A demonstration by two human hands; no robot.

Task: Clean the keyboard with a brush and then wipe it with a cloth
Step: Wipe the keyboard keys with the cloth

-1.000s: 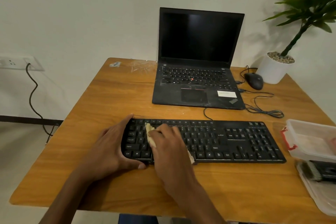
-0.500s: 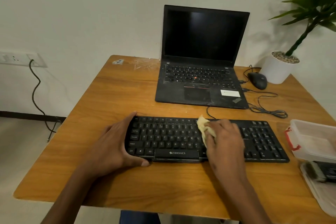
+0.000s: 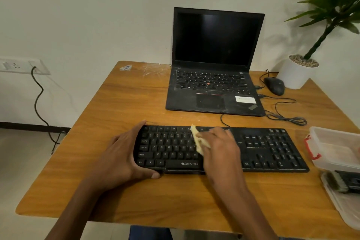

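Since half a second ago the right hand (image 3: 220,148) has slid the cloth (image 3: 198,142) back leftward along the keys, from the part near the Enter key to the middle letter rows; the left hand (image 3: 120,154) has kept its place.

At nine o'clock, off the surface (image 3: 116,107), one wall socket (image 3: 21,66) carries one black cord (image 3: 39,103) hanging toward the floor. One left hand holds the left end of the one black keyboard (image 3: 272,150), which lies at the six o'clock side of the surface: its fingers (image 3: 139,125) curl over the far corner and the thumb presses the near edge. One pale yellow cloth lies crumpled on the keys around Y, H and N, its tip sticking up toward twelve o'clock. One right hand holds it down, fingers bent over it and gripping it against the keys; the hand is slightly blurred.

At twelve o'clock stands one open laptop (image 3: 214,64) with a dark screen. Toward two o'clock lie one black mouse (image 3: 274,85) with a looped cable, and one white pot with one green plant (image 3: 300,70). At three o'clock sits one clear plastic box (image 3: 335,148) with a red clip, and just nearer, at four o'clock, one brush (image 3: 339,181) rests on one clear lid (image 3: 342,206).
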